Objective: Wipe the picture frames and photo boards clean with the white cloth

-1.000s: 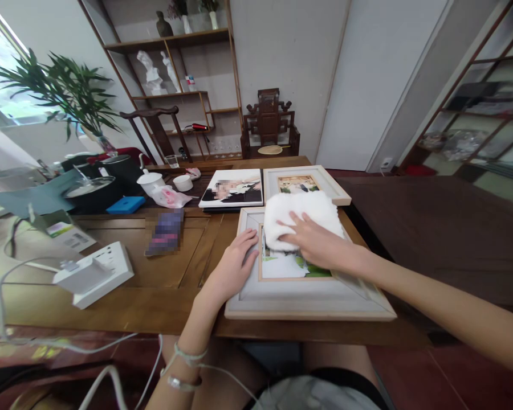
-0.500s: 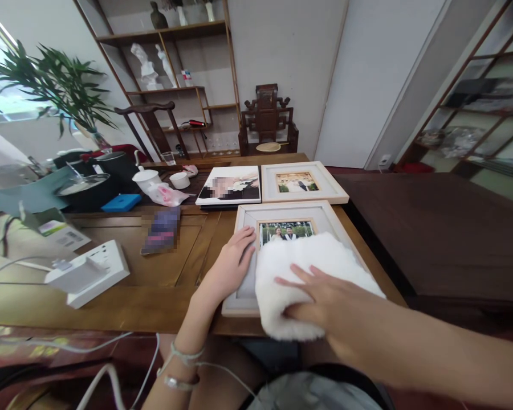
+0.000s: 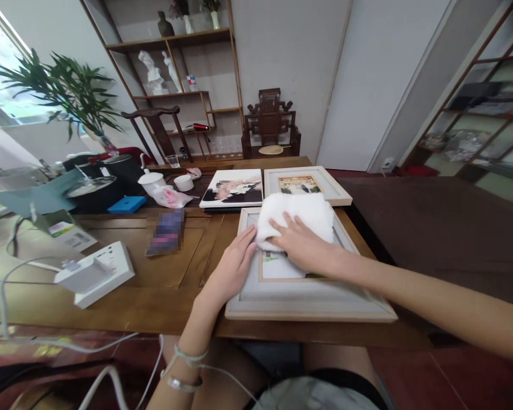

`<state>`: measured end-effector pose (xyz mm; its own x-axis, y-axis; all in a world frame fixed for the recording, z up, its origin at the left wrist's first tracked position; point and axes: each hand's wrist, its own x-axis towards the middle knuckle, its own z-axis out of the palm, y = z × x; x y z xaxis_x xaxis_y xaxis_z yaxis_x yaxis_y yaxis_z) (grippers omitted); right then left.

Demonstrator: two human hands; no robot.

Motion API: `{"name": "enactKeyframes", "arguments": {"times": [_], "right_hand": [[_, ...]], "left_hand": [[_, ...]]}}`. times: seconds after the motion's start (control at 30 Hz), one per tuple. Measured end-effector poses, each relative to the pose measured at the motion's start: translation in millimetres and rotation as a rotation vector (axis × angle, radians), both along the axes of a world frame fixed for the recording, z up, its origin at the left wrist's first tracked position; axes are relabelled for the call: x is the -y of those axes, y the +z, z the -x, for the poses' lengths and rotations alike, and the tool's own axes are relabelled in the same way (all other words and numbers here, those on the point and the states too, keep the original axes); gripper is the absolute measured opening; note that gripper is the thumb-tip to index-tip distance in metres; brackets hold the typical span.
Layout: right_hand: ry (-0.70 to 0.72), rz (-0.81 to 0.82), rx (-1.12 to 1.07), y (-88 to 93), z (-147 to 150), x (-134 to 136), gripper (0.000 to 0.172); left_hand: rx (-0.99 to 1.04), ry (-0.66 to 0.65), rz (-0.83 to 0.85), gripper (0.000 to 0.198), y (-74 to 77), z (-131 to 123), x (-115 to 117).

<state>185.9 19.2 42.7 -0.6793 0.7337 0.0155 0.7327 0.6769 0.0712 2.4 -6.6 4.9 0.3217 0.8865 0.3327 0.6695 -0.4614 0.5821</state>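
our right hand (image 3: 301, 242) holds a folded, fluffy white cloth (image 3: 299, 206), fingers spread over its top, against the twelve o'clock half of a rectangular, grey-mounted pale-wood picture frame (image 3: 299, 293) on a brown wooden table (image 3: 166, 290). our left hand (image 3: 235, 265) lies flat and unclenched along that frame's nine o'clock edge, fingertips just beside the cloth. from there, we see a second rectangular pale-wood frame (image 3: 300, 183) at twelve o'clock, a white-edged photo panel (image 3: 233, 189) at eleven and a white plastic power strip (image 3: 105, 273) at nine.
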Motion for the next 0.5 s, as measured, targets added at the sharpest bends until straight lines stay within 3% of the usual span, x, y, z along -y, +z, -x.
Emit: {"name": "enactKeyframes", "arguments": {"times": [0.1, 0.27, 0.4, 0.5], "right_hand": [[0.072, 0.126, 0.084, 5.9, 7.4, 39.5, 0.054], [0.264, 0.145, 0.003, 5.7, -10.6, 84.3, 0.050], [0.261, 0.306, -0.025, 20.6, -42.0, 86.2, 0.051], [0.105, 0.391, -0.099, 40.1, -69.1, 72.6, 0.053]], "left_hand": [[0.022, 0.011, 0.013, 0.045, -0.8, 0.1, 0.0], [-0.019, -0.005, 0.017, 0.043, -2.0, -0.2, -1.2], [-0.093, -0.025, -0.003, 0.038, -2.6, -0.4, -3.2], [-0.100, -0.020, -0.002, 0.037, -3.1, -0.6, -3.6]]}}
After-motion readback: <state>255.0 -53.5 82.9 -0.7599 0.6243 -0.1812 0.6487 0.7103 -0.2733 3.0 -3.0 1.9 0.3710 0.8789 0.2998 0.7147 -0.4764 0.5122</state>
